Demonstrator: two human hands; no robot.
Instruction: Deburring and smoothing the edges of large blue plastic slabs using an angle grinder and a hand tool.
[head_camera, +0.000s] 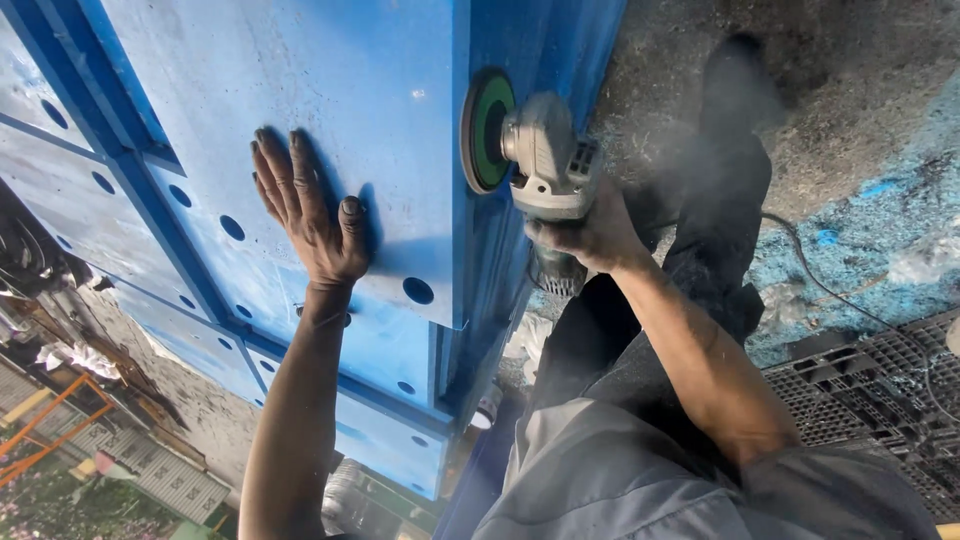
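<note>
Right hand (590, 232) closed around the grey angle grinder (545, 160) – green disc (487, 132) flat against the side edge of the blue panel (300, 80), just beside that hand – with left hand (315, 215) spread open, flat on the panel's face, holding nothing.

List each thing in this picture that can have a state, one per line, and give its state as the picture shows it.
Left hand: open, flat on the blue panel.
Right hand: closed around the grinder.
Grinder: held sideways, disc at the panel's edge, dust in the air beside it.
Blue panel: drilled with round holes, its edge meeting the disc.
Cord: lying loose on the floor.
</note>
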